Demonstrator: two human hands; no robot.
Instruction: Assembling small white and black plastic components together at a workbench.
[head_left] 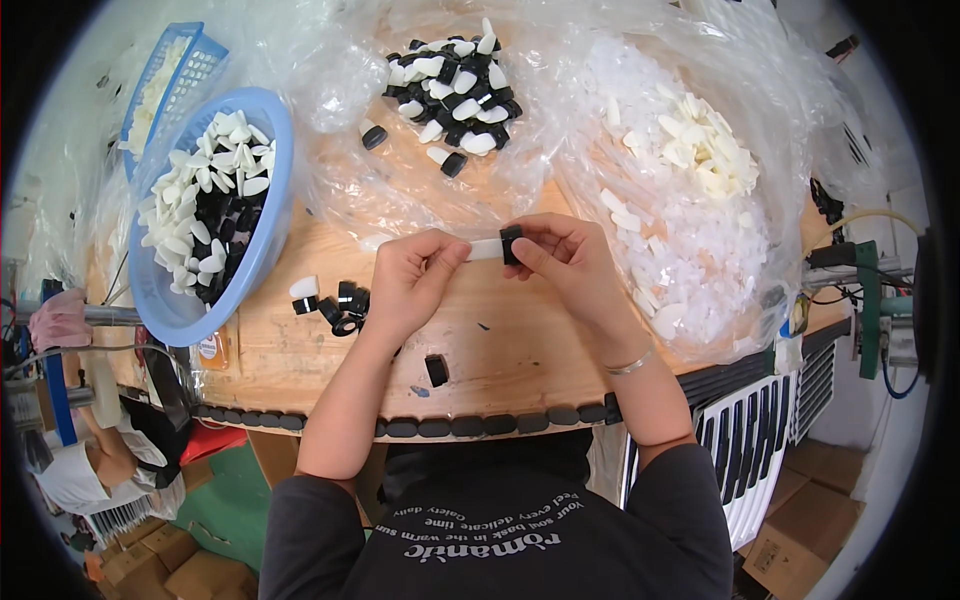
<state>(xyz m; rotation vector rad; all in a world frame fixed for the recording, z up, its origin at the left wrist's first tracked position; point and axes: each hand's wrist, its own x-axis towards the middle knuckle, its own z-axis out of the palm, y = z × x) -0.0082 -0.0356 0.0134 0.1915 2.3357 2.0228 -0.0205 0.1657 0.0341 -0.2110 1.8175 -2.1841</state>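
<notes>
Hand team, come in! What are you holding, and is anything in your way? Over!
Left hand: pinching white strip. Right hand: gripping black piece at strip's right end. Nothing visible blocking between hands.

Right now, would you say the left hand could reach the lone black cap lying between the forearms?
Probably yes: the black cap lies uncovered on the table, though the left hand pinches a white strip and might need to release it.
</notes>
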